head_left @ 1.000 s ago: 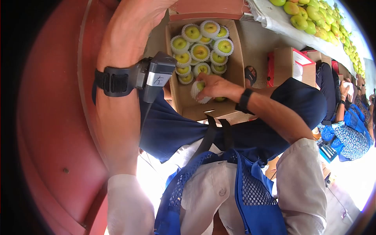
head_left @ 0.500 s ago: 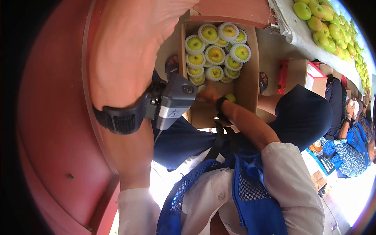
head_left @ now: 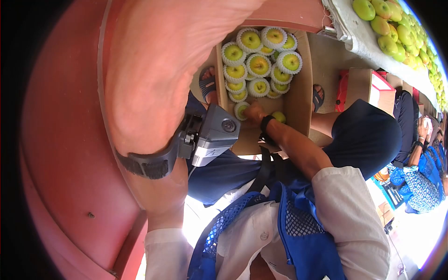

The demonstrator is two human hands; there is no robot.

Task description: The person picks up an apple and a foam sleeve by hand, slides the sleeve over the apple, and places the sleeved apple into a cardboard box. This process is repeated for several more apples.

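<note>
My right hand is low in an open cardboard box, its fingers closed against an apple in a white foam net. Above it in the box lie several green-yellow netted apples. A bare green apple sits beside my right wrist. My left hand is raised very close to the camera at the top left; its fingers are out of the frame, so its grip is hidden. A strap with a small black device circles the left wrist.
At the upper right, many bare apples lie on a pale cloth. Another cardboard box stands below them. A person in blue patterned clothing is at the far right. A red surface fills the left side.
My left forearm and its device have shifted slightly right and down. The netted apple by my right hand shows more clearly. The view has shifted a little.
</note>
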